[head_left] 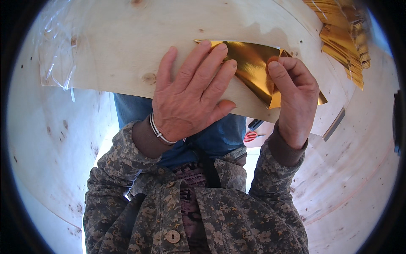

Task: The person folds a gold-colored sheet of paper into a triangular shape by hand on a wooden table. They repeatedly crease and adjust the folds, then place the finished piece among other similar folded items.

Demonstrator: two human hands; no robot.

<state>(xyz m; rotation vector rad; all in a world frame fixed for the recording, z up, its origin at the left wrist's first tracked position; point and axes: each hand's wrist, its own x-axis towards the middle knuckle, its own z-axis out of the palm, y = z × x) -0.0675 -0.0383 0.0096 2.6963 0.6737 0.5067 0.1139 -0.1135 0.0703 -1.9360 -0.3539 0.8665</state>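
A sheet of shiny gold foil paper [253,63] lies on the pale wooden board, its right part folded over. My left hand [190,86] rests flat on its left end, fingers stretched out and spread, with fingertips touching the foil. At the right, my right hand [294,86] pinches the folded part between thumb and fingers. A pointed gold corner sticks out to the right, below that hand. Part of the foil is hidden behind my right hand.
Bundles of folded gold foil strips [344,40] lie at the far right. Clear plastic strips [55,55] hang over the board's left side. Red-handled scissors [251,136] and a dark tool [255,124] sit below the board's edge. A thin grey bar [334,124] is at right.
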